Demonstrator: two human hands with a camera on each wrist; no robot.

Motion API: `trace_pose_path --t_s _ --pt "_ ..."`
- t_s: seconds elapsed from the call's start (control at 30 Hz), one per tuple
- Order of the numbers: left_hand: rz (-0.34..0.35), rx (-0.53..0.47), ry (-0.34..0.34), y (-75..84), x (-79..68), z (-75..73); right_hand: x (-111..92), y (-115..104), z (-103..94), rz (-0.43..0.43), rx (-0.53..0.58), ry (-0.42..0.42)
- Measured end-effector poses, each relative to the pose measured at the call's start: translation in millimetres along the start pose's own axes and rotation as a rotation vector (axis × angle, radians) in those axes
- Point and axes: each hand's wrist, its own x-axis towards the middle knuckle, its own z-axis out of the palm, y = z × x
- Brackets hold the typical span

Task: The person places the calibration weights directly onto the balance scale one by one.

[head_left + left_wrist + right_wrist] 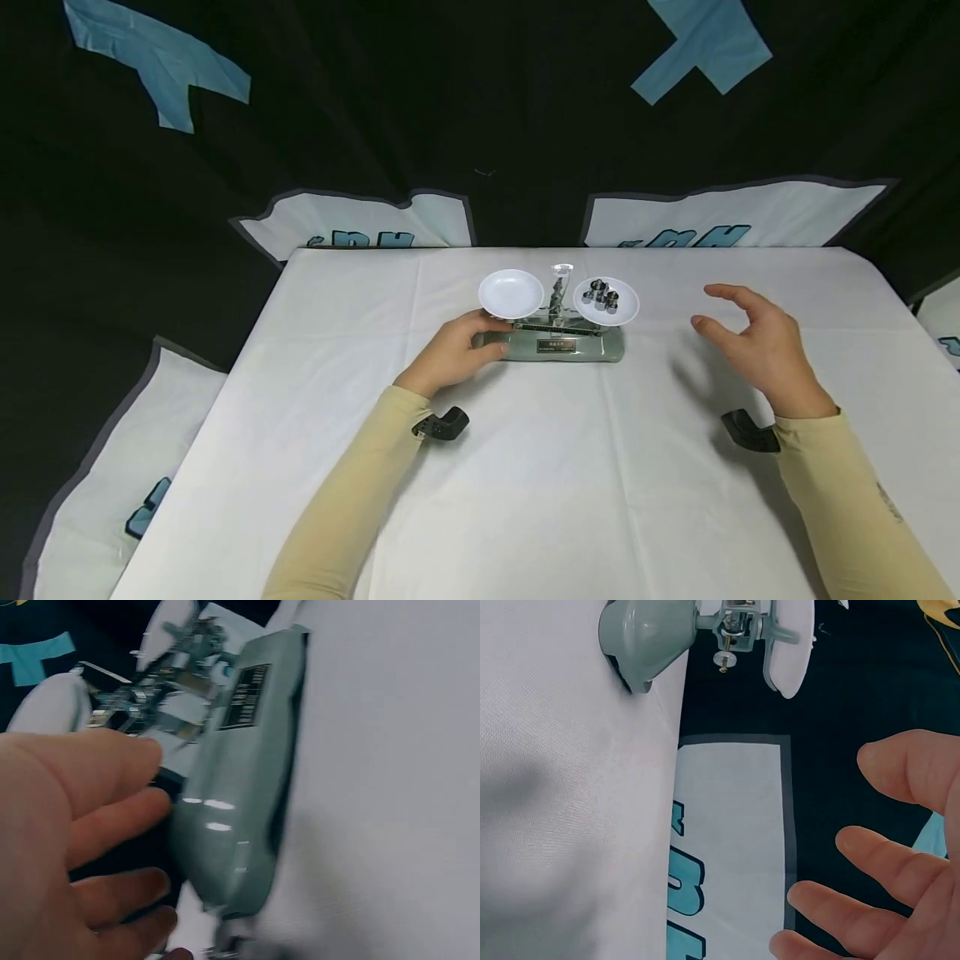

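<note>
A balance scale with a grey-green base (517,350) stands toward the back of the table. Its left pan (512,292) is bare, while its right pan (628,308) carries several small metal weights (599,290). My left hand (455,348) is at the left end of the base, thumb and fingers apart; in the left wrist view its fingertips (154,806) reach right beside the base (232,780), loosely extended. Off to the right, my right hand (772,354) hovers above the table with fingers spread and nothing in them. The right wrist view shows the scale's base (649,637) beyond that hand.
White cloth covers the table (525,500). Behind it hangs a black curtain (450,108) with blue tape strips (708,46) and white lettered panels (720,212). A black wrist camera mount (442,423) juts from the left sleeve, another (750,432) from the right.
</note>
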Motion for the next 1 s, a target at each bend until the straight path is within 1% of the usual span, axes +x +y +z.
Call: trace_pose_path --t_s 0.2,0.4,0.5,0.6,0.73,0.9,1.0 --pt "-0.05 0.034 -0.025 6.8 -7.4 -17.7 0 1 4.4 -0.008 0.004 -0.029" --pt "-0.108 0.138 -0.048 10.8 -12.8 -29.9 0 1 7.6 -0.01 0.009 -0.055" --pt "-0.141 0.169 -0.059 12.6 -15.2 -33.9 -1 1 9.1 -0.01 -0.003 -0.063" --pt "-0.181 0.175 -0.055 13.2 -18.3 -38.4 -1 0 11.2 -0.007 -0.017 -0.069" --pt "-0.217 0.165 -0.036 14.9 -22.1 -44.1 1 -1 15.1 -0.001 -0.014 -0.089" --pt "-0.245 0.166 -0.03 18.7 -25.4 -52.2 1 -3 23.3 0.012 0.056 -0.145" --pt "-0.269 0.168 -0.029 19.4 -29.2 -57.9 0 -4 32.0 0.002 0.104 -0.197"
